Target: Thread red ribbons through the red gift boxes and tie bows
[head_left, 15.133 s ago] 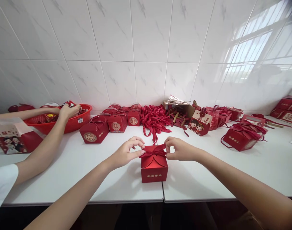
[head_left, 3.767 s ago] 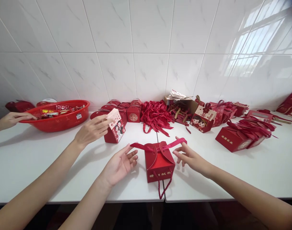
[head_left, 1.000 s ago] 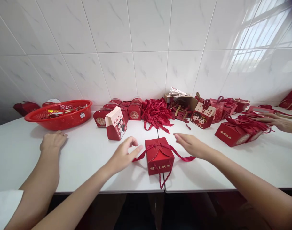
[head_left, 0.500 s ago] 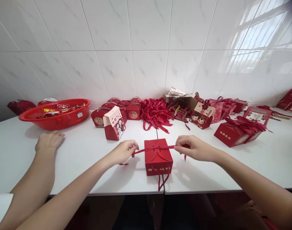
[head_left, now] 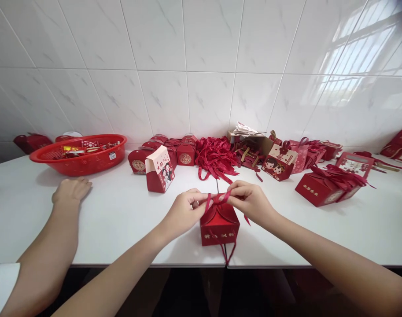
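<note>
The left forearm [head_left: 121,273] and right forearm [head_left: 319,251] slant inward over the near edge of the desk [head_left: 174,251]. The left hand [head_left: 186,211] pinches, fingers bent toward the thumb; the right hand [head_left: 252,203] pinches close beside it, fingers curled, both wrists nearly straight.

glossy white wall tiles [head_left: 161,39], shiny red plastic basin [head_left: 78,165], smooth card box [head_left: 219,226], satiny ribbons [head_left: 215,154]

ribbon [head_left: 208,203] partly hidden, co-worker's sleeve [head_left: 2,285] cut off
</note>
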The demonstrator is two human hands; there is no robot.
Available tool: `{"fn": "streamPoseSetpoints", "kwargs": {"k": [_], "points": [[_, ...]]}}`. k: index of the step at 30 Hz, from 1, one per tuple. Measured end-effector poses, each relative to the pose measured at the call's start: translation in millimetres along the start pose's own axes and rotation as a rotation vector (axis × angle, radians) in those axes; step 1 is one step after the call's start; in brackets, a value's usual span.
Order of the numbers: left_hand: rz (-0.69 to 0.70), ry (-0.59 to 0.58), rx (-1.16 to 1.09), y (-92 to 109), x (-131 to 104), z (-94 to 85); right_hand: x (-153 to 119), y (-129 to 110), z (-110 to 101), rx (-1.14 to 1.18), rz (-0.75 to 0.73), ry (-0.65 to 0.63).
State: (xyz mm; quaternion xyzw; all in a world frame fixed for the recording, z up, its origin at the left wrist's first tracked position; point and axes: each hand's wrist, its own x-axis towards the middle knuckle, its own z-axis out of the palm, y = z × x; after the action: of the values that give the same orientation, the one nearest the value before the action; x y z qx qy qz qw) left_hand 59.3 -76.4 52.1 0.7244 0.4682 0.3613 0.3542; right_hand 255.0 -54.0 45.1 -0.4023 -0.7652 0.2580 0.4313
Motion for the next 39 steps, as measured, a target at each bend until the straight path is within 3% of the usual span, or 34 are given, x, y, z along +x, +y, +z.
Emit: {"fn": "streamPoseSetpoints", "kwargs": {"k": [3,7,15,19,22,27,31,34,39], "points": [[0.158,0.092,0.215,-6,-2,11.8,4,-8,10,0.078,0.172,-0.08],[0.238,0.141,0.352,-14,-1,18.2,9,-12,15,0.136,0.325,-0.154],[0.315,0.182,0.512,-22,-11,19.8,28,-13,2,0.191,0.418,-0.446],[0.426,0.055,0.467,-18,-6,9.3,41,-10,-7,0.094,0.334,-0.691],[0.458,-0.095,0.345,-16,4,-1.9,48,-8,-9,0.022,0.208,-0.796],[0.315,-0.133,0.132,-19,17,-9.0,49,-6,-8,-0.015,0.071,-0.779],[0.327,-0.125,0.065,-23,17,-6.0,43,-7,-7,-0.012,0.055,-0.749],[0.349,-0.07,0.141,-22,12,-9.4,40,-6,-9,-0.005,0.066,-0.705],[0.265,-0.167,0.429,-9,3,-35.7,38,6,-22,-0.03,0.089,-0.661]]}}
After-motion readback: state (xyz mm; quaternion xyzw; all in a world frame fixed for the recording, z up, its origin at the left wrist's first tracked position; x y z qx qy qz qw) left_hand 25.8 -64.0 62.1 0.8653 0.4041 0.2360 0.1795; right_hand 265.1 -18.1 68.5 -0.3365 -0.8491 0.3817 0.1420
